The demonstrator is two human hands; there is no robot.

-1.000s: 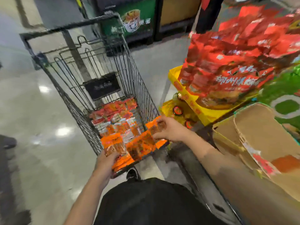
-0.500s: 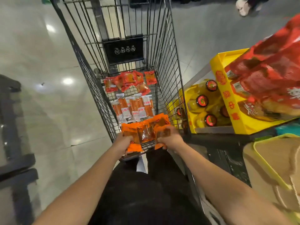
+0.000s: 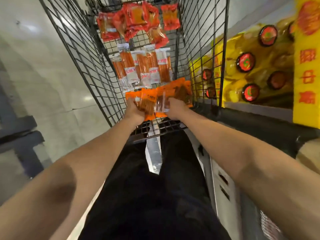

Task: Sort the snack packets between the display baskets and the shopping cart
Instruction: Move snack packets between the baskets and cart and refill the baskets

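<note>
A black wire shopping cart (image 3: 74, 49) stands right in front of me. On its floor lie red snack packets (image 3: 136, 18) at the far end, clear packets of orange sticks (image 3: 143, 66) in the middle, and orange snack packets (image 3: 174, 90) at the near end. My left hand (image 3: 134, 110) grips the left side of the orange bundle. My right hand (image 3: 175, 108) grips its right side, fingers curled over a clear-fronted packet. Both hands are low inside the cart's near end.
To the right of the cart a yellow display box (image 3: 304, 70) stands beside yellow-wrapped bottles with red caps (image 3: 245, 62). A dark shelf edge (image 3: 259, 120) runs below them. Pale shiny floor (image 3: 39, 75) lies to the left, with a dark fixture (image 3: 19, 135) at the left edge.
The view has tilted down and closer into the cart. Both hands stay on the orange packets, now pressed closer together at the near end of the cart floor.
</note>
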